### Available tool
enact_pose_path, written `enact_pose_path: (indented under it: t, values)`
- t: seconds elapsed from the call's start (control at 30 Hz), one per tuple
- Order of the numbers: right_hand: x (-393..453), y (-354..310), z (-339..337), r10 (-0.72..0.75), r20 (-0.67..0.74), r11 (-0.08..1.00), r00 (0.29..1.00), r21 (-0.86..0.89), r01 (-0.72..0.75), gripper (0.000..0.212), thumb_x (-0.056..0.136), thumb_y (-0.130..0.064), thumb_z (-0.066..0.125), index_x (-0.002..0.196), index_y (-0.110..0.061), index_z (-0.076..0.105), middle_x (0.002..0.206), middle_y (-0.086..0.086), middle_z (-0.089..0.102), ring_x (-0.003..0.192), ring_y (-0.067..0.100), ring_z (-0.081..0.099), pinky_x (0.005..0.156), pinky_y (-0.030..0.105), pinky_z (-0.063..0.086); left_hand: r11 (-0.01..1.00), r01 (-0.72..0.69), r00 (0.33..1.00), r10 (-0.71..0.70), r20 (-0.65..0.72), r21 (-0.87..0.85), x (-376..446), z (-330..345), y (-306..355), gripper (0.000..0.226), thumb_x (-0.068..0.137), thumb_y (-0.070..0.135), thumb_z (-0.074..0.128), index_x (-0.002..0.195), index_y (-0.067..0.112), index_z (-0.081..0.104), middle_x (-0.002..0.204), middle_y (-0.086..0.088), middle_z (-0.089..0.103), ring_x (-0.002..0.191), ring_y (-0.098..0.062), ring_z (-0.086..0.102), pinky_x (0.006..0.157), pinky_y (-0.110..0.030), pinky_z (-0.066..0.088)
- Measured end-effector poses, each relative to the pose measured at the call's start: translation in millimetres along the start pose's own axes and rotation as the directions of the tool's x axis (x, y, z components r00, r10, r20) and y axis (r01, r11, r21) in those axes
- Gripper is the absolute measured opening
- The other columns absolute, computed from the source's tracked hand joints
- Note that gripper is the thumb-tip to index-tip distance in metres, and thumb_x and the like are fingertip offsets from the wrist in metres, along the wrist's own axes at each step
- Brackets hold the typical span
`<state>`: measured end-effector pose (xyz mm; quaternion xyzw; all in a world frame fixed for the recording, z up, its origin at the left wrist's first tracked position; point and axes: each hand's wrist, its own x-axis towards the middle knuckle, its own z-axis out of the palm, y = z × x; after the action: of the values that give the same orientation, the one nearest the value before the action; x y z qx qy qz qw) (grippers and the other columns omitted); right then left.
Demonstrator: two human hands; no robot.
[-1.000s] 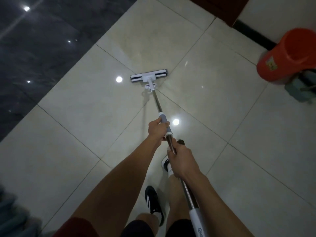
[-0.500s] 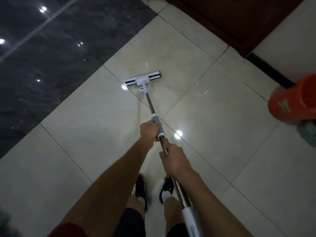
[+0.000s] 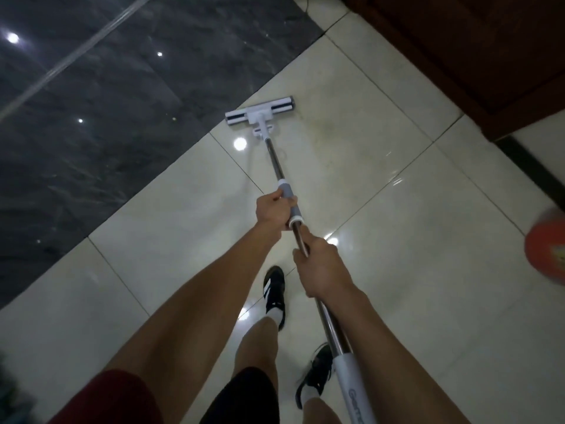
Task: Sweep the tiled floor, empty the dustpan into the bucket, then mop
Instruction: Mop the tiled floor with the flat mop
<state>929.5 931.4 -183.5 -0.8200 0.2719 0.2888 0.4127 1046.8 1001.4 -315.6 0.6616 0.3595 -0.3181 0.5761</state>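
We are working the mop (image 3: 293,209) across the pale tiled floor (image 3: 412,240), and its flat head (image 3: 260,113) is lying square on a tile right at the edge where the pale tiles are meeting the dark polished stone (image 3: 107,102), so the pad is covering that border strip. Our left hand (image 3: 273,211) is wrapping its grip closed around the grey sleeve on the pole, the forward hand steering the head, while our right hand (image 3: 321,264) is clamping its grip on the bare metal shaft just behind it, likely supplying the push. The pole is running back low past our right hip, which is keeping the head flat on the floor rather than tipping on one edge. Our feet are standing behind the head, on tiles not under the pad. The orange bucket (image 3: 547,252) is sitting at the right edge of the view, well apart from the mop, near the dark wooden door (image 3: 474,50). We judge the mopping stage to be under way.
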Motion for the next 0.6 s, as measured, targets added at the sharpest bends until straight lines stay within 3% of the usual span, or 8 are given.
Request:
enact_pose_path:
  t: [0.13, 0.33, 0.6]
  values:
    - [59, -48, -15, 0.003, -0.011, 1.000, 1.000, 0.015, -0.003, 0.047, 0.101, -0.024, 0.049, 0.147, -0.029, 0.040, 0.091, 0.007, 0.064, 0.077, 0.024, 0.066, 0.075, 0.041, 0.060, 1.000, -0.020, 0.999, 0.021, -0.029, 0.024, 44, 1, 65, 0.025, 0.080, 0.010, 0.083, 0.105, 0.008, 0.078, 0.105, -0.017, 0.075, 0.088, -0.035, 0.075, 0.070, -0.055, 0.063]
    - [125, -91, -28, 0.020, -0.028, 0.999, 0.999, 0.036, -0.019, 0.043, 0.102, -0.026, 0.048, 0.144, -0.031, 0.043, 0.092, 0.006, 0.063, 0.069, 0.024, 0.067, 0.068, 0.042, 0.062, 0.998, -0.040, 0.999, 0.040, -0.009, 0.056, 89, 5, 134, 0.027, 0.084, 0.009, 0.079, 0.110, 0.005, 0.074, 0.105, -0.018, 0.074, 0.087, -0.035, 0.075, 0.063, -0.051, 0.064]
    - [107, -72, -8, 0.084, -0.010, 0.976, 0.996, 0.200, -0.080, 0.050, 0.100, -0.031, 0.046, 0.149, -0.038, 0.035, 0.104, 0.010, 0.066, 0.089, 0.030, 0.068, 0.078, 0.048, 0.061, 0.992, 0.001, 0.998, -0.008, 0.056, 0.123, 80, 0, 122, 0.027, 0.087, 0.008, 0.077, 0.111, -0.002, 0.070, 0.106, -0.023, 0.072, 0.083, -0.036, 0.074, 0.064, -0.054, 0.063]
